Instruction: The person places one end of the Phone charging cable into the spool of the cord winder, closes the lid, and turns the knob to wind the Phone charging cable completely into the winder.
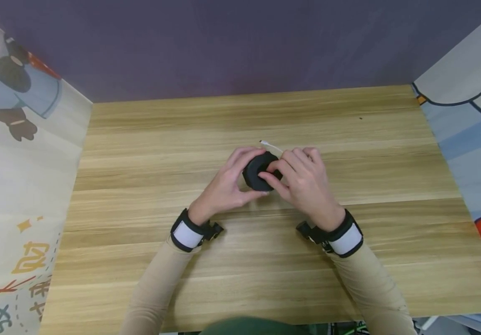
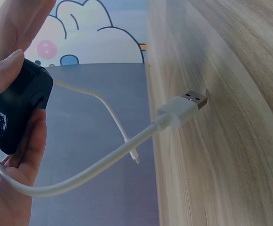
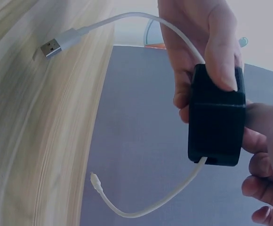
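A black cable winder is held up over the middle of the table. My left hand grips it from the left, fingers along the far side and thumb along the near side. The thumb and forefinger of my right hand pinch at the winder's centre; its other fingers are curled beside it. From the winder runs a white cable; its USB plug hangs near the tabletop in the left wrist view. A thinner connector ends the cable's other length. Cable inside the winder is hidden.
Beneath both hands lies a wood-grain table, with a small dark speck at the far right. A purple-grey panel stands behind it. Printed panels flank the sides.
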{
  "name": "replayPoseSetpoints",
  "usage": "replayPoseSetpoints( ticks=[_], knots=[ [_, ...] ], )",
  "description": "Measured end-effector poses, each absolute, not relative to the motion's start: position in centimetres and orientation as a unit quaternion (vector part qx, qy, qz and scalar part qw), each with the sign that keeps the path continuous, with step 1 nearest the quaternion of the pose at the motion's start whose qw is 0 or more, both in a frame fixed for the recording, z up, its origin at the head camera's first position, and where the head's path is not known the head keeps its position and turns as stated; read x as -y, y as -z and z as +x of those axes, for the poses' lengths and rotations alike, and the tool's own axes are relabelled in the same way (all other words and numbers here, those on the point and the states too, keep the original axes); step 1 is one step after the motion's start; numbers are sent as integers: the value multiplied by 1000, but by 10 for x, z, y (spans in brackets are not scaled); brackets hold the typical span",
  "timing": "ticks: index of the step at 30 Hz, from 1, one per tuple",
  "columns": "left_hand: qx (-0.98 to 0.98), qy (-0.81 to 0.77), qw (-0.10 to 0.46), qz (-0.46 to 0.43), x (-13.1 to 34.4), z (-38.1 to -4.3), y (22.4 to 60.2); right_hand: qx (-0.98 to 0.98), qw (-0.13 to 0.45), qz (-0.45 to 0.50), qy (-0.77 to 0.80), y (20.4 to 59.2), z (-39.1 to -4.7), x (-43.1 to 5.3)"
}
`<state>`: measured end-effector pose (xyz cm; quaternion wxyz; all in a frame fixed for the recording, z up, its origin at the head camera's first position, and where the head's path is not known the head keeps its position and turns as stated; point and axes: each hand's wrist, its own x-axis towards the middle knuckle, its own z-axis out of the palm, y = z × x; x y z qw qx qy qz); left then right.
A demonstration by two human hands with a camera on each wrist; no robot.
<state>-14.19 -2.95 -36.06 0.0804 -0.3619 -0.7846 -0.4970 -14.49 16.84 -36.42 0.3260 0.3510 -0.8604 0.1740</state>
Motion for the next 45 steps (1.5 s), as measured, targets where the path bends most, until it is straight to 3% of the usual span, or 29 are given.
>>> replayPoseSetpoints(
  ticks=[16,45],
  knots=[
    [791,479,105,-365,29,-156,396,872,327,311,-191,367,-143,-160],
    [795,461,120,-375,28,-157,399,885,335,223,-235,376,-136,-146]
  ],
)
